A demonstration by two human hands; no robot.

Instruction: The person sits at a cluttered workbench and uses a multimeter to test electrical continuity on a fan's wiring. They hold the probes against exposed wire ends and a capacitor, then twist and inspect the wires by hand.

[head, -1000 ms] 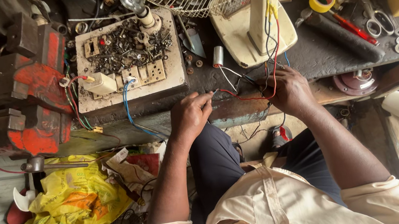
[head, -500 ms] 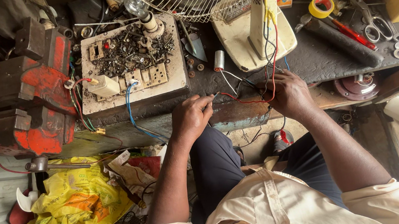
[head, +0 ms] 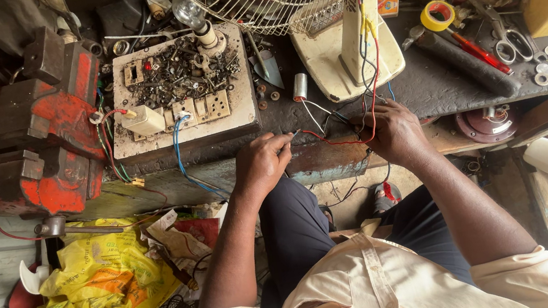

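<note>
Thin red wire is pinched at each end: L hand w/ fingertips closed, R hand curled over it. Wire sags just below cream fan base; switchboard left of base, red vise beyond.

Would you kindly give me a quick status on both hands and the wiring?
Left hand pinching red wire at bench edge. Right hand gripping the wire bundle running down from the fan stand. Capacitor lies just beyond, nothing blocking.
</note>
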